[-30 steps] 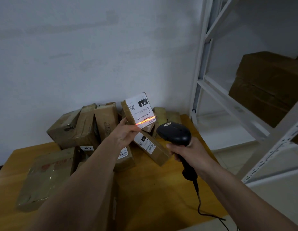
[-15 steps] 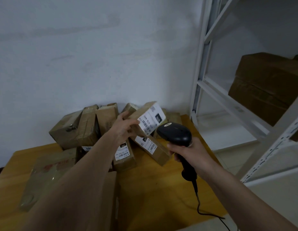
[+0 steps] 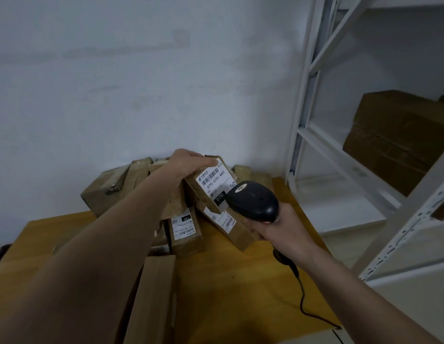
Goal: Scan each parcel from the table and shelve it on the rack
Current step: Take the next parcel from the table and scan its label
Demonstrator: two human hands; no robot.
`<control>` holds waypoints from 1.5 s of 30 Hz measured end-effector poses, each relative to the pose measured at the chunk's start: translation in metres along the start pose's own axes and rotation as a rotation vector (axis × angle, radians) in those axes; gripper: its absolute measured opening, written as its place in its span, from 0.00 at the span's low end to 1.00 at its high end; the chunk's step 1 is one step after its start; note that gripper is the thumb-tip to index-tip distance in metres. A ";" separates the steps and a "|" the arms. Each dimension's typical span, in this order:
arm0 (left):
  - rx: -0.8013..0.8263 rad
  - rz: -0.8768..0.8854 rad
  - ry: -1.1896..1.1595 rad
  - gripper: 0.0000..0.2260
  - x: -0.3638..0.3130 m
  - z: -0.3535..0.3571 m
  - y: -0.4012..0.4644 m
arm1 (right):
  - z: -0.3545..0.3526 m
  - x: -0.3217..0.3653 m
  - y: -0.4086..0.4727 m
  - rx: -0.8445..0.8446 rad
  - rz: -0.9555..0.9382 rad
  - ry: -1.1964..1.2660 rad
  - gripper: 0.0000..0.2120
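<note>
Parcel sorting room, as we read it: labelled cardboard parcels [image 3: 166, 194] heaped on a wooden table [image 3: 253, 281], white steel rack [image 3: 315, 135] holding a large carton [image 3: 399, 135] (bare plaster wall behind), corded barcode scanner [image 3: 253, 201].

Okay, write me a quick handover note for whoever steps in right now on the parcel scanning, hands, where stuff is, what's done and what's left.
Left hand: grips the top of the parcel labelled 070-070-A80, held above the pile with its label facing the camera.
Right hand: fingers wrapped round the handle of the black corded scanner, just right of that parcel; no scan line shows on the label.
Table: a pile of brown parcels, including one labelled 150.
Rack: on the right, holding a large brown box.
Done: the 070 parcel is picked up.
Left: shelve it, then scan and shelve the pile.
</note>
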State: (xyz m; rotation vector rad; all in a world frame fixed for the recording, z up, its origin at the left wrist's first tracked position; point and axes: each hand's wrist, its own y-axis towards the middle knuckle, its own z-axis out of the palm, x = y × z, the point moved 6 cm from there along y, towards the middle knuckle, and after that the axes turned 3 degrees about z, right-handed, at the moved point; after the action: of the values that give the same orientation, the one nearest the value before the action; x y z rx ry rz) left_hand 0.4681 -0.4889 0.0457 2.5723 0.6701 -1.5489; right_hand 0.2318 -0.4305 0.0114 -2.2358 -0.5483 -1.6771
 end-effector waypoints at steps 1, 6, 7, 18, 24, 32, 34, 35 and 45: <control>0.001 0.002 0.018 0.13 -0.001 -0.001 0.001 | 0.000 0.000 -0.001 0.007 -0.005 -0.007 0.08; 0.016 0.015 0.068 0.18 -0.007 -0.005 0.002 | -0.002 0.000 -0.007 0.032 -0.021 -0.009 0.07; 0.022 0.016 0.079 0.19 -0.007 -0.005 0.002 | -0.002 0.001 -0.008 0.036 -0.024 -0.010 0.07; 0.061 0.020 0.115 0.23 -0.011 0.005 -0.005 | -0.005 0.004 -0.015 0.043 -0.028 -0.016 0.09; 0.062 0.024 0.132 0.21 -0.011 0.009 -0.012 | -0.003 0.001 -0.017 0.034 -0.009 0.002 0.04; 0.052 0.019 0.123 0.21 -0.007 0.004 -0.014 | 0.000 0.000 -0.020 0.044 0.017 0.037 0.04; 0.056 0.035 0.146 0.20 -0.008 0.004 -0.015 | 0.001 -0.001 -0.021 0.044 0.024 0.038 0.03; 0.054 0.039 0.158 0.20 -0.009 0.004 -0.016 | 0.001 -0.001 -0.021 0.044 0.031 0.041 0.03; 0.101 0.025 0.121 0.19 -0.009 0.014 -0.023 | -0.003 -0.005 -0.024 -0.006 0.067 0.056 0.03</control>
State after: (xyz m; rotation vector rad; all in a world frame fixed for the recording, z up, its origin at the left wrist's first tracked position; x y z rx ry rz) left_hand 0.4441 -0.4745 0.0503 2.7551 0.5814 -1.4653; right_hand 0.2171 -0.4111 0.0074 -2.1787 -0.4506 -1.7040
